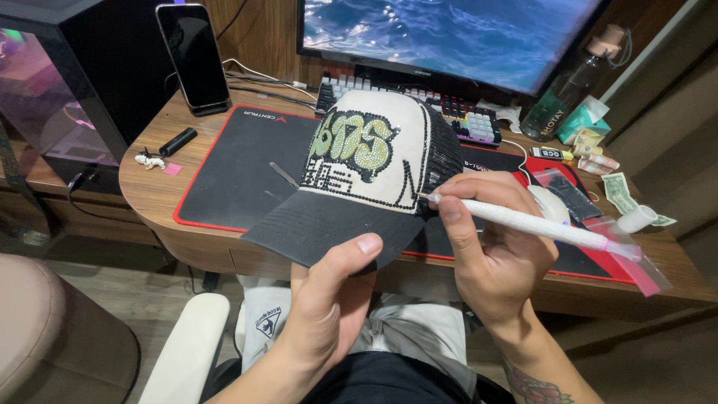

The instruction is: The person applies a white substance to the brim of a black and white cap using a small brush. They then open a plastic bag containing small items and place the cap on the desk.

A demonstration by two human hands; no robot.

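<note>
Left hand [329,299] grips the cap [366,172] by its brim, thumb on top. Right hand [493,247] pinches a white pen [531,222], tip at the stud line; a steady brim and light touch would serve best.

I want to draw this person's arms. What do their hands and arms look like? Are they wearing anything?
Both arms are bare, with no sleeves, gloves, rings or watch showing. The left hand has short, plain nails. The right hand does too, and its forearm carries a tattoo in red and dark ink near the wrist.

Both hands raised: left hand [329,299] pinching with thumb on top, right hand [493,247] in pen grip.
</note>
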